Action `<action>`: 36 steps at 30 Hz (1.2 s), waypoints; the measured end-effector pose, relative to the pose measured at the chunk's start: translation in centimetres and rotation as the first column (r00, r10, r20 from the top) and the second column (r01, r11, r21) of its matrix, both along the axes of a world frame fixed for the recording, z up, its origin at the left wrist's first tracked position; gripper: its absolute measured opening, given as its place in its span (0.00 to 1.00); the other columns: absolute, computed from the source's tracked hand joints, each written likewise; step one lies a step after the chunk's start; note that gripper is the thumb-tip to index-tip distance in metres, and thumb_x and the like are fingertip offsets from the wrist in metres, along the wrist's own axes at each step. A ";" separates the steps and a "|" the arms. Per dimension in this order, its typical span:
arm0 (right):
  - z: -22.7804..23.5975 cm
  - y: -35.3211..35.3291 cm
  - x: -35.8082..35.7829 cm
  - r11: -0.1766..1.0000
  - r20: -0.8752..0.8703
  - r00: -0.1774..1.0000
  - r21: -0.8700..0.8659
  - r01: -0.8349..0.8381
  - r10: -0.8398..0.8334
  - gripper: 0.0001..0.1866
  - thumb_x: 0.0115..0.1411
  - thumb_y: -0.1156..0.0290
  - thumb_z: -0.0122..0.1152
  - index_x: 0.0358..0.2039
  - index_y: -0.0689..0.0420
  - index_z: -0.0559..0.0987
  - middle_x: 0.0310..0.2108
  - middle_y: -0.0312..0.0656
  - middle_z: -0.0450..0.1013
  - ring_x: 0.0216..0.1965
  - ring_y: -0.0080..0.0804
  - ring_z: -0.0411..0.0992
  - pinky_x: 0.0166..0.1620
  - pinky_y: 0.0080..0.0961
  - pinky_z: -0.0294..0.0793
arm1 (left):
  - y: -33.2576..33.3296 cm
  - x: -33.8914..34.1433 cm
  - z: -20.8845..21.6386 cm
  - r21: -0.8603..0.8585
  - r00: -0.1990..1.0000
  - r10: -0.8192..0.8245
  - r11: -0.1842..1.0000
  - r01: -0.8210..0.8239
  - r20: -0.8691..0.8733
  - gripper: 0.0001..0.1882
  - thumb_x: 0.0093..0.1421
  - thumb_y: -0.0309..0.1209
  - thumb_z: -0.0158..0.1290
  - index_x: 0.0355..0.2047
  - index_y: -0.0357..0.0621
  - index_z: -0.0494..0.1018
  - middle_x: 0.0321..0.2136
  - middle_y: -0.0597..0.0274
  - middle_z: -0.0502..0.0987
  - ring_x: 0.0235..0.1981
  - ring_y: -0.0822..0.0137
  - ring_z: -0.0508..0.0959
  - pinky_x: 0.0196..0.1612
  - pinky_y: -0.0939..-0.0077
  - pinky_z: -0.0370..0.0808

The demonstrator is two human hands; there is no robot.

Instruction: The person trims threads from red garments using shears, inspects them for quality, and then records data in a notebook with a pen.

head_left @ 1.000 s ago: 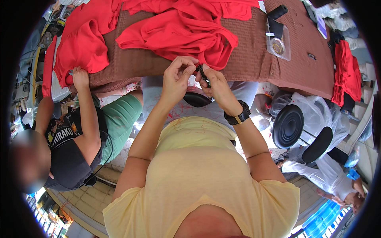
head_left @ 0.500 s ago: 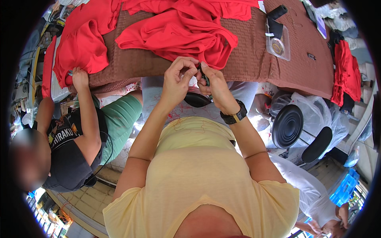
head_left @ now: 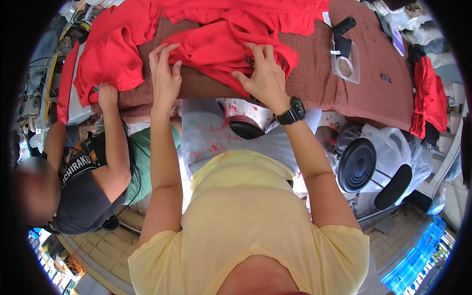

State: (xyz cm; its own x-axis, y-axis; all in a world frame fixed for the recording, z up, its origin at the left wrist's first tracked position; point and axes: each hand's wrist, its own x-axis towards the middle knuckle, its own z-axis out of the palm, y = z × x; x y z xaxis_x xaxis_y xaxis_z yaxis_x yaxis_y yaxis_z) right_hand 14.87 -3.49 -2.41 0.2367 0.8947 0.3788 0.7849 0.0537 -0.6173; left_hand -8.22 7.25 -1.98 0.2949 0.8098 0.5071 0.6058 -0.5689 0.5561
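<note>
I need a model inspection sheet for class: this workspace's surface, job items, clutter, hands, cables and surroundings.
Surface: textured brown table cover.
Job items: bunched red cloth, reaching the near edge.
Clutter: clear plastic box at right; red threads on the person's lap.
Hands: left hand open at the cloth's edge; right hand over the cloth, grip unclear.
Cables: thin dark cord beside the co-worker.
Surroundings: co-worker's hand at left; black round seat and clear plastic bags at right.

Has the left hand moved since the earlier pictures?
Yes: the left hand has moved left and farther in over the brown-covered table, judged against its near edge.
</note>
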 end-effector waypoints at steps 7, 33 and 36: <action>0.8 2.8 0.7 0.994 -0.056 0.998 0.104 0.020 -0.014 0.17 0.54 0.66 0.66 0.43 0.58 0.77 0.42 0.45 0.74 0.38 0.49 0.77 0.38 0.44 0.77 | -1.0 5.0 1.1 -0.110 0.968 -0.153 0.978 0.176 0.197 0.07 0.58 0.26 0.59 0.37 0.40 0.78 0.38 0.53 0.75 0.40 0.54 0.78 0.44 0.63 0.74; 6.4 5.8 14.0 0.870 -0.277 0.946 0.410 0.275 -0.169 0.13 0.56 0.65 0.72 0.38 0.60 0.83 0.25 0.36 0.77 0.24 0.19 0.69 0.28 0.19 0.68 | 0.0 -1.8 -0.5 -0.179 0.991 0.115 0.978 -0.102 0.063 0.36 0.52 0.20 0.63 0.61 0.44 0.63 0.55 0.46 0.63 0.52 0.51 0.69 0.55 0.61 0.71; 7.6 5.3 13.6 0.760 0.208 0.851 0.582 0.288 -0.482 0.21 0.51 0.59 0.75 0.43 0.54 0.82 0.24 0.38 0.75 0.21 0.25 0.69 0.27 0.26 0.69 | 1.1 -0.3 -1.4 -0.169 0.993 0.043 0.985 -0.024 0.112 0.37 0.52 0.25 0.65 0.61 0.43 0.63 0.56 0.46 0.62 0.53 0.50 0.69 0.55 0.61 0.72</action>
State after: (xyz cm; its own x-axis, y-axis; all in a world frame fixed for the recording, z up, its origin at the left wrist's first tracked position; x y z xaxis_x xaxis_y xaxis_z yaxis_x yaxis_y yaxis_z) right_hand 28.51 1.81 5.18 0.2928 0.4013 0.8679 0.9545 -0.0685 -0.2903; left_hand -8.49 8.40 -3.34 0.2140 0.8943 0.3930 0.5496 -0.4429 0.7084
